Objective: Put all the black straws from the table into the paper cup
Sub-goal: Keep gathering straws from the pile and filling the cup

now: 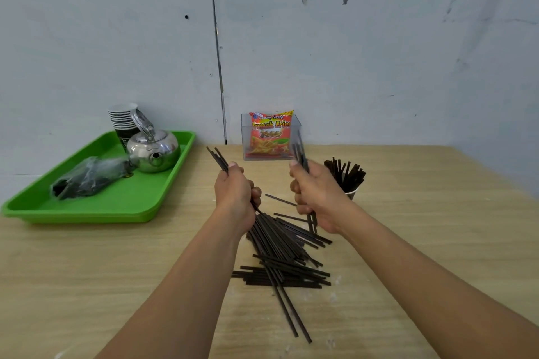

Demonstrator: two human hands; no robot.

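Left hand [236, 192]: fingers curled tight round a few black straws [217, 157], whose ends poke out past the thumb
Right hand [316, 198]: fingers closed round a blurred bundle [300, 148], ends showing above and below the fist
Loose pile [285, 259]: on the table [116, 271], just below both sets of fingers
Paper cup [352, 194]: upright just beyond the right fingers, straws standing in it
Green tray [131, 201]: well left of the left fingers

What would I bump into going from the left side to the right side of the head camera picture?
plastic bag → metal kettle → left hand gripping black straws → snack packet → right hand gripping more → paper cup
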